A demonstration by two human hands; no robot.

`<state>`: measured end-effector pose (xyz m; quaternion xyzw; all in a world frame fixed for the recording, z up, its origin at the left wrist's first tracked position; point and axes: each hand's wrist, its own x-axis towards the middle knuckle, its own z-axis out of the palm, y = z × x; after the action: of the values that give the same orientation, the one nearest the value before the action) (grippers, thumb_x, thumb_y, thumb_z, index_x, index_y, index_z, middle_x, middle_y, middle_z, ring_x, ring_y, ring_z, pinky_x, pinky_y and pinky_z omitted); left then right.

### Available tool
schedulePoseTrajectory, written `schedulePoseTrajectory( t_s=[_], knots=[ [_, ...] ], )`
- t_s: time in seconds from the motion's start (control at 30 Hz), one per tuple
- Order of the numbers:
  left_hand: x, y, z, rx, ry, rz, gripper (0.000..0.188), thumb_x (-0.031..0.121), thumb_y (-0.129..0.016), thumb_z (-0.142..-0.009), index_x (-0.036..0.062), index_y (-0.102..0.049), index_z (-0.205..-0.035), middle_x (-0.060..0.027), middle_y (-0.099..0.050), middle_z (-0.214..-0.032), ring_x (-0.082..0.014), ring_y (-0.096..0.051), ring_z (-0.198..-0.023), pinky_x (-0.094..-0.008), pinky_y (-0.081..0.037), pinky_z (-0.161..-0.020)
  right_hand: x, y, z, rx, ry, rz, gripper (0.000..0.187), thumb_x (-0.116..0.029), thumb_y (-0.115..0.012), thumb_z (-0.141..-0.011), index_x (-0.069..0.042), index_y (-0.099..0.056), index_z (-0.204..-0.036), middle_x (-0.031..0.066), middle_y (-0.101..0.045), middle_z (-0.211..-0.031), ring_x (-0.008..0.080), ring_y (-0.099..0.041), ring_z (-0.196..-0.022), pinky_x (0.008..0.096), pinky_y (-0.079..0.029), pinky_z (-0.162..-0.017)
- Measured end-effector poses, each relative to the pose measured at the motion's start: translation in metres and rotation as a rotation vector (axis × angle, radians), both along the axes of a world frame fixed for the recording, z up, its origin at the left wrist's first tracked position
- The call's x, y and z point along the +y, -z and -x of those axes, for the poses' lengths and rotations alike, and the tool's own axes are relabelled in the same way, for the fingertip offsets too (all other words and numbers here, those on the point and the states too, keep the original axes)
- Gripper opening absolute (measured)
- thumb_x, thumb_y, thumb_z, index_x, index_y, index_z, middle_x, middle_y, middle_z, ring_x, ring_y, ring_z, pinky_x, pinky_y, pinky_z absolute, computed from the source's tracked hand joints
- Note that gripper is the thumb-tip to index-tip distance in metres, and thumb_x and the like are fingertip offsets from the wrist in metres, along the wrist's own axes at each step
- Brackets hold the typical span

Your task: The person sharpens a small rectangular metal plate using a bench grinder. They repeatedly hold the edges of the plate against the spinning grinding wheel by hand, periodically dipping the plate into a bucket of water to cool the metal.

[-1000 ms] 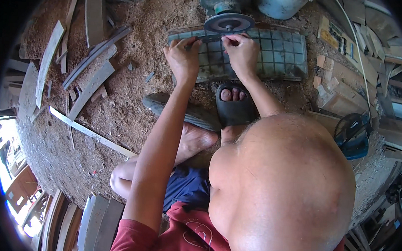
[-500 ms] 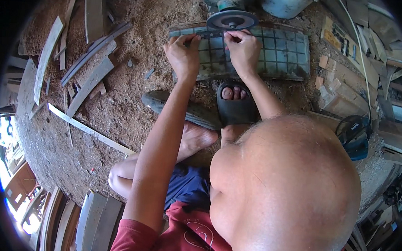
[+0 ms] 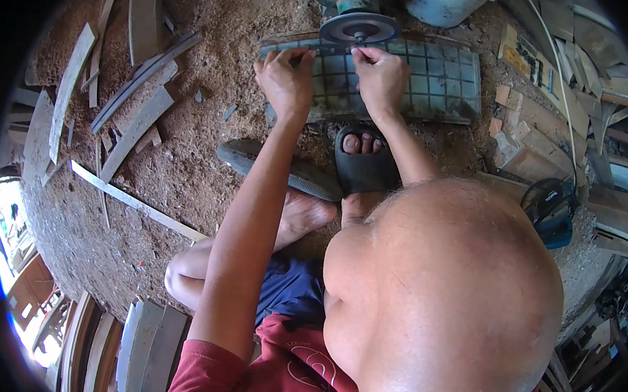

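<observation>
A round grey grinding disc point(image 3: 337, 32) stands on a dirty machine at the far middle of the head view. Just in front of its lower edge, my left hand point(image 3: 284, 83) is closed in a pinch, fingertips pointing toward the disc. Closed likewise, my right hand point(image 3: 382, 82) pinches near the disc's centre nut. Whatever thin, dark thing may lie between the fingertips is too small to make out. Beneath both hands lies a greenish panel point(image 3: 434, 80) with a dark grid of lines, flat on the ground.
Curved wooden offcuts point(image 3: 140, 134) litter the sawdust-covered ground at left. A grey bucket point(image 3: 441, 5) stands behind the panel. Wood blocks point(image 3: 533, 143), a pale cord point(image 3: 563, 81) and a blue-and-black power tool point(image 3: 554, 216) are at right. My sandalled foot point(image 3: 362, 156) is close to the panel.
The view has shifted slightly. Both hands keep their pinches near the disc; my right fingertips sit a little closer together.
</observation>
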<state>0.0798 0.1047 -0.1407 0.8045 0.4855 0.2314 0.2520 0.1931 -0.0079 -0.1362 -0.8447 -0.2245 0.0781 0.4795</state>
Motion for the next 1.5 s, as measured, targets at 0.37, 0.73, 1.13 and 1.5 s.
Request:
schedulePoseTrajectory(
  t_s=[0.37,0.73,1.13,1.5],
  knots=[
    [-0.003,-0.002,-0.003,0.047,0.001,0.020,0.023,0.035,-0.079,-0.087,0.0168,-0.084,-0.100,-0.0092,-0.071,-0.106,-0.0355,-0.054,-0.116,-0.0496,-0.041,-0.104,-0.003,0.000,-0.006,-0.008,-0.016,-0.029,0.020,-0.020,-0.076,-0.092,-0.002,-0.081,-0.097,0.0166,-0.074,-0.070,0.0249,-0.073,-0.059,0.0352,-0.054,-0.059],
    [-0.005,-0.003,-0.009,0.066,-0.005,0.009,0.023,0.036,-0.080,-0.086,0.0178,-0.084,-0.099,-0.0083,-0.072,-0.108,-0.0359,-0.054,-0.118,-0.0517,-0.038,-0.106,-0.008,-0.002,-0.012,0.098,-0.007,0.032,0.017,-0.022,-0.076,-0.093,-0.006,-0.082,-0.095,0.0113,-0.071,-0.060,0.0187,-0.068,-0.048,0.0331,-0.052,-0.051],
    [-0.009,-0.005,-0.015,0.063,0.013,0.036,0.021,0.035,-0.081,-0.085,0.0188,-0.085,-0.097,-0.0062,-0.075,-0.108,-0.0355,-0.054,-0.117,-0.0516,-0.035,-0.109,-0.015,-0.008,-0.017,0.127,-0.012,-0.003,0.018,-0.021,-0.076,-0.093,-0.003,-0.081,-0.096,0.0118,-0.070,-0.060,0.0172,-0.068,-0.047,0.0320,-0.051,-0.051],
    [-0.019,-0.002,-0.022,0.021,-0.045,0.060,0.020,0.036,-0.082,-0.084,0.0216,-0.085,-0.097,-0.0038,-0.074,-0.103,-0.0342,-0.052,-0.116,-0.0640,-0.024,-0.117,-0.019,-0.005,-0.023,0.113,0.001,-0.010,0.019,-0.019,-0.077,-0.092,0.000,-0.081,-0.097,0.0123,-0.075,-0.067,0.0170,-0.070,-0.050,0.0301,-0.051,-0.050]
  ],
)
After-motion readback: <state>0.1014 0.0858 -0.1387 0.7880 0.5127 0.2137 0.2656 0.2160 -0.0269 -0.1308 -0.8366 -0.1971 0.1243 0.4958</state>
